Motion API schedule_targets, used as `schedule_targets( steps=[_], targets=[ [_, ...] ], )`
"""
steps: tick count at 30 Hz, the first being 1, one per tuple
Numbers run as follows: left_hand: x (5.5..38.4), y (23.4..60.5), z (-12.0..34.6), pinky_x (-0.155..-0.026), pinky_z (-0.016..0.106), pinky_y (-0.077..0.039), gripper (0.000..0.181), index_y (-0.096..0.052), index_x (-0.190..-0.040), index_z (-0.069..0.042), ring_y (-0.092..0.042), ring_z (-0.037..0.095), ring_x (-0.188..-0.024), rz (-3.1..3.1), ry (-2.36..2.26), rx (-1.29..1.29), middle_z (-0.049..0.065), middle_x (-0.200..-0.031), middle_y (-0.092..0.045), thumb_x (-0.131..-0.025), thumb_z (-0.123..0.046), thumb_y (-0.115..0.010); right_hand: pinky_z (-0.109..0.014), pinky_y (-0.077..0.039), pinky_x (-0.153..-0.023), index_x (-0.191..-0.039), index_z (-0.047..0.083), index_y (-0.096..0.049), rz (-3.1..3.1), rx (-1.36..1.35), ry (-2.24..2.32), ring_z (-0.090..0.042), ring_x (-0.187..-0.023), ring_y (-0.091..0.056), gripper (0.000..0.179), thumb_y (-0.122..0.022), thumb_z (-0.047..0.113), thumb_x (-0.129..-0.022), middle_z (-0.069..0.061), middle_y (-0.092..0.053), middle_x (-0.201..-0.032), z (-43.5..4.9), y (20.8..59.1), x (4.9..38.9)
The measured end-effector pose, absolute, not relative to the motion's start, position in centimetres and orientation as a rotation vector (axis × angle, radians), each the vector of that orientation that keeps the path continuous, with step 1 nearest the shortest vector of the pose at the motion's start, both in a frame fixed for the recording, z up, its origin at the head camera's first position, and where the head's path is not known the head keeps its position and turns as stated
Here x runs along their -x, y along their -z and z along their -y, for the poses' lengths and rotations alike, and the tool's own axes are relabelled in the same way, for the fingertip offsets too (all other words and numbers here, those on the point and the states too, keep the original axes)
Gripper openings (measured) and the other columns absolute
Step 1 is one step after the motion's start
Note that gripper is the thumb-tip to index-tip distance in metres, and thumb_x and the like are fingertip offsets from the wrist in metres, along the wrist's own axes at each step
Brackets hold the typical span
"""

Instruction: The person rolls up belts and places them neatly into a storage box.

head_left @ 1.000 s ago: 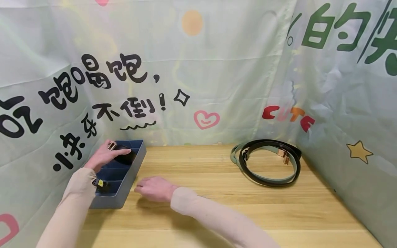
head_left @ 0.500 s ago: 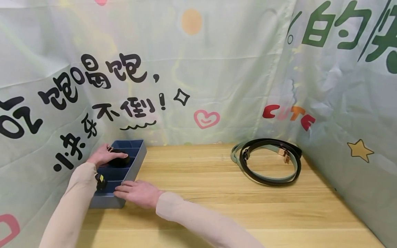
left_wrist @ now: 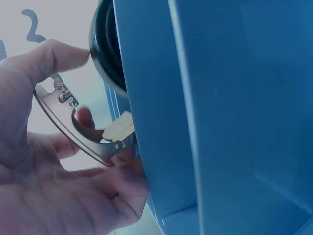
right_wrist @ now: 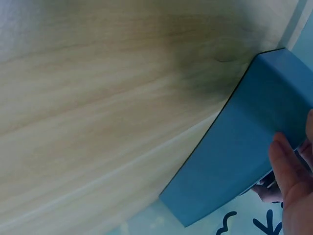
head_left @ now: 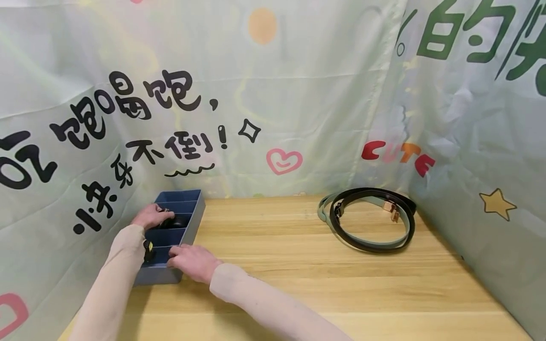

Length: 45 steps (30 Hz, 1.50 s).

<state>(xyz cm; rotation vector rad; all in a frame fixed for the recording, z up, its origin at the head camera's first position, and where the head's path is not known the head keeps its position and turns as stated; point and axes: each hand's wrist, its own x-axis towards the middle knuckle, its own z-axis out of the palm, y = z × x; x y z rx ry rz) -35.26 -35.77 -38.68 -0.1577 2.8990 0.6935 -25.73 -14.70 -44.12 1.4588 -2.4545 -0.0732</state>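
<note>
Left hand (head_left: pixel 151 217) – holds coiled belt (left_wrist: pixel 106 49)

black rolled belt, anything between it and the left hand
Nothing visible: in the left wrist view, the left hand has its thumb against the black rolled belt and its fingers by the metal buckle.

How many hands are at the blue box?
2. The left hand holds a coiled dark belt at the blue box; the right hand touches the box's side.
</note>
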Motion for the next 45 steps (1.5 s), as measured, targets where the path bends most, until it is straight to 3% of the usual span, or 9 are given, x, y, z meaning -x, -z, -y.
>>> schedule_targets(
  steps=[2,8,11,16,18,26,34,40,45],
  targets=[
    [35.4,38.5,35.8,-0.065,0.034,-0.042,0.037,-0.050,-0.084,-0.002,-0.052,0.027,-0.077,-2.913,-0.663,0.131,0.012,-0.082,-0.051,-0.091,-0.037,-0.057,-0.010,-0.046,-0.089,-0.118,0.037,-0.070,2.467,-1.448,0.061,-0.001,-0.107,-0.058,0.030,-0.066,0.021,-0.094,0.012,-0.059,-0.124,14.7,44.0,25.8],
    [35.4,38.5,36.4,-0.062,0.037,-0.052,0.024,-0.053,-0.083,-0.001,-0.056,0.026,-0.075,-2.880,-0.619,0.058,0.012,-0.080,-0.053,-0.094,-0.023,-0.056,-0.011,-0.048,-0.086,-0.118,0.038,-0.069,2.484,-1.438,0.074,0.000,-0.103,-0.058,0.031,-0.068,0.021,-0.093,0.012,-0.059,-0.120,14.8,43.9,25.6],
    [35.5,38.7,36.4,-0.064,0.038,-0.055,0.023,-0.054,-0.092,0.003,-0.057,0.027,-0.080,-2.830,-0.670,0.064,0.015,-0.087,-0.054,-0.095,-0.020,-0.054,-0.010,-0.048,-0.085,-0.118,0.039,-0.069,2.473,-1.439,0.092,0.000,-0.103,-0.058,0.031,-0.068,0.021,-0.093,0.012,-0.058,-0.119,14.8,43.9,25.5],
    [35.6,38.6,36.2,-0.067,0.041,-0.057,0.041,-0.047,-0.122,0.016,-0.056,0.037,-0.096,-2.798,-0.671,0.050,0.029,-0.108,-0.053,-0.099,-0.018,-0.046,-0.010,-0.047,-0.086,-0.118,0.039,-0.070,2.451,-1.444,0.107,0.000,-0.103,-0.059,0.030,-0.066,0.021,-0.094,0.012,-0.060,-0.120,14.9,44.0,25.5],
    [35.5,38.5,36.0,-0.069,0.042,-0.056,0.044,-0.046,-0.124,0.018,-0.057,0.039,-0.096,-2.831,-0.610,0.035,0.031,-0.110,-0.055,-0.100,-0.018,-0.045,-0.010,-0.047,-0.087,-0.118,0.039,-0.070,2.450,-1.448,0.105,0.000,-0.104,-0.060,0.031,-0.066,0.020,-0.094,0.012,-0.061,-0.120,15.0,44.0,25.5],
    [35.6,38.0,35.0,-0.066,0.044,-0.049,0.021,-0.063,-0.092,0.007,-0.060,0.034,-0.076,-3.070,-0.394,0.031,0.023,-0.087,-0.065,-0.085,-0.010,-0.054,-0.010,-0.048,-0.085,-0.116,0.037,-0.071,2.449,-1.488,0.046,0.000,-0.101,-0.061,0.032,-0.068,0.016,-0.092,0.014,-0.064,-0.116,15.0,44.0,25.6],
    [36.1,36.7,33.7,-0.072,0.057,-0.049,0.033,-0.065,-0.108,0.004,-0.061,0.044,-0.095,-3.088,-0.334,0.107,0.028,-0.112,-0.064,-0.086,-0.014,-0.051,-0.012,-0.048,-0.086,-0.118,0.033,-0.070,2.433,-1.498,0.014,-0.002,-0.099,-0.063,0.033,-0.067,0.012,-0.093,0.011,-0.064,-0.117,14.5,44.1,26.2],
    [36.0,36.3,31.6,-0.068,0.051,-0.050,0.033,-0.065,-0.109,0.003,-0.061,0.038,-0.090,-3.099,-0.296,0.077,0.026,-0.110,-0.065,-0.090,-0.020,-0.054,-0.014,-0.043,-0.099,-0.134,0.026,-0.060,2.404,-1.567,0.021,-0.006,-0.119,-0.058,0.040,-0.061,0.013,-0.097,0.007,-0.058,-0.137,13.7,44.7,26.5],
    [35.9,36.1,28.0,-0.077,0.054,-0.048,0.032,-0.064,-0.106,0.001,-0.060,0.039,-0.091,-3.069,-0.287,0.102,0.024,-0.107,-0.065,-0.092,-0.027,-0.056,-0.016,-0.037,-0.107,-0.142,0.019,-0.051,2.375,-1.604,-0.038,-0.008,-0.130,-0.051,0.042,-0.055,0.016,-0.100,0.003,-0.049,-0.147,12.0,44.9,27.1]
  ],
)
